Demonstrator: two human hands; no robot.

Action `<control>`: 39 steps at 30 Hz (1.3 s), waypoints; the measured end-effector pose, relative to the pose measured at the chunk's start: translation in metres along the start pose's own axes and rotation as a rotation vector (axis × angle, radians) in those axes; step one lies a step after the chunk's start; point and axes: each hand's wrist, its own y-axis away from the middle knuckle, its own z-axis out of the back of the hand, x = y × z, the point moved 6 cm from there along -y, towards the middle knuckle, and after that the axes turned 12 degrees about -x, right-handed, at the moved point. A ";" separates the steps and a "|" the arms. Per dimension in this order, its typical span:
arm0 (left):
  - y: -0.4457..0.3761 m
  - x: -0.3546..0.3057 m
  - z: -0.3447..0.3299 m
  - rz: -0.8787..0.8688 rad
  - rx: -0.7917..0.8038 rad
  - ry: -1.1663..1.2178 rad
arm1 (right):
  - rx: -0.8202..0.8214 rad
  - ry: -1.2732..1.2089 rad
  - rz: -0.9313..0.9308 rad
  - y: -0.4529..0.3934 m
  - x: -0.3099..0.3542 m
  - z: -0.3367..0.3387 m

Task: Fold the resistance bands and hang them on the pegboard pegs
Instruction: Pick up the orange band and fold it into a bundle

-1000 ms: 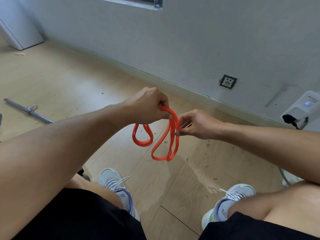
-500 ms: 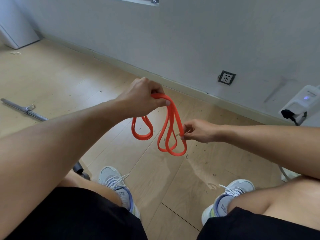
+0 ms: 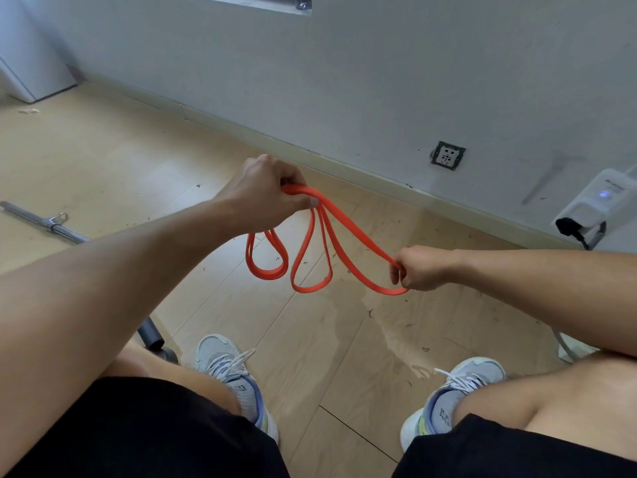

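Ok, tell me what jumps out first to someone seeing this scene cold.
The bright orange band at the centre, gathered in the left hand with two loops hanging free and a third drawn out to the right hand. Then the grey shoes on the wooden floor below, and a metal bar lying at far left.

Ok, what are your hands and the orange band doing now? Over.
Left hand gripping gathered orange band up top. Right hand pinching one loop, pulled out sideways. Two loops hang free. No pegboard in view. Nothing blocking.
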 end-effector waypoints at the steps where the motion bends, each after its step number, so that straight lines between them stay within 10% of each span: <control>1: 0.000 0.000 0.000 -0.007 0.011 -0.008 | -0.016 0.035 -0.012 0.000 -0.003 0.002; 25: 0.008 -0.017 -0.022 -0.045 0.180 -0.012 | -0.270 -0.794 0.267 0.021 0.088 0.075; 39: 0.006 -0.008 -0.022 0.006 0.176 0.055 | -0.592 -0.674 0.251 0.032 0.066 0.105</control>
